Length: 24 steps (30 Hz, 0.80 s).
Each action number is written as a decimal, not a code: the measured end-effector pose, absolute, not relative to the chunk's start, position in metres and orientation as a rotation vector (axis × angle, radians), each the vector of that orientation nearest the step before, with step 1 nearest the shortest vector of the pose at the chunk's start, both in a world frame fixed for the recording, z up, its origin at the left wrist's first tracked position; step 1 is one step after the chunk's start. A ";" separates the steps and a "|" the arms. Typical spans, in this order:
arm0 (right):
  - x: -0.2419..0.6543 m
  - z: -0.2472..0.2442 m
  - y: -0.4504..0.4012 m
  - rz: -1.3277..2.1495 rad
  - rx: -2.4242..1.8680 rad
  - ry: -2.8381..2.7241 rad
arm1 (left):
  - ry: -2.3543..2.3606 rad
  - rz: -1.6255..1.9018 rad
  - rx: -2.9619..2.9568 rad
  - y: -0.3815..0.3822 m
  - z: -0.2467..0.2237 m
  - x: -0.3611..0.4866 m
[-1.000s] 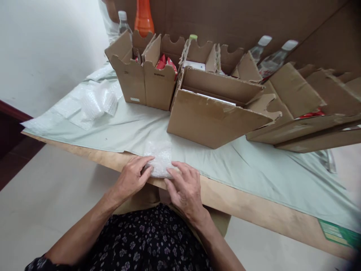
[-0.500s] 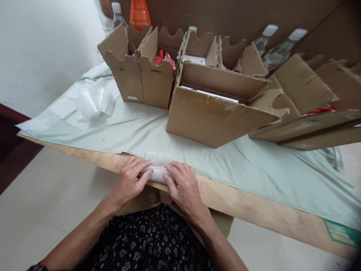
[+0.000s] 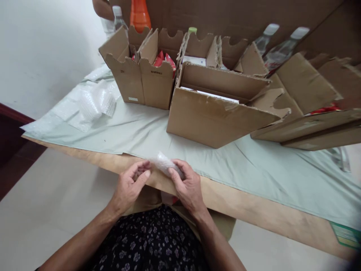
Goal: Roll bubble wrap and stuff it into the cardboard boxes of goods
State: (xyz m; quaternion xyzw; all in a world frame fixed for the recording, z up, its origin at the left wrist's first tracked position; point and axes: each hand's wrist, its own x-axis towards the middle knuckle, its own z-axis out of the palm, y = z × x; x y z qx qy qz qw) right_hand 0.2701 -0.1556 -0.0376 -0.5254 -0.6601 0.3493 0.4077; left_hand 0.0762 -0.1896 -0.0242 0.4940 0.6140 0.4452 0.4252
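The roll (image 3: 164, 162) of bubble wrap is in the right hand (image 3: 189, 187), pinched at its near end between thumb and fingers, over the front edge of the surface (image 3: 234, 197). The left hand (image 3: 130, 185) is half curled, thumb and fingers apart with nothing between them, its tips just beside the roll's other end; whether they touch it I cannot tell. Judging by its narrow, compact shape, the rolling looks largely done. Whether the outer edge is fastened, or anything sits inside, cannot be made out. As for what is left, the roll is outside the boxes (image 3: 213, 114), which stand open-topped beyond the hands, and the loose wrap (image 3: 91, 103), beyond and to the left of the left hand, is not rolled up. The roll's long axis runs at a slant: from the right hand's grip it points away from the person and toward the left, its free end ahead of the gap between the hands. How far that end is raised is unclear.
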 end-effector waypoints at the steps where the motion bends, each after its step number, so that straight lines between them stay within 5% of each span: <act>1: 0.269 -0.037 -0.159 0.940 -1.294 -1.661 | 1.467 1.082 1.187 -0.190 -0.023 0.080; 16: 0.330 -0.002 -0.142 1.357 -1.183 -1.673 | 1.127 0.805 1.821 -0.162 -0.008 0.116; 24: 0.374 -0.024 -0.133 1.374 -1.319 -1.494 | 1.335 1.400 2.676 -0.071 0.064 0.123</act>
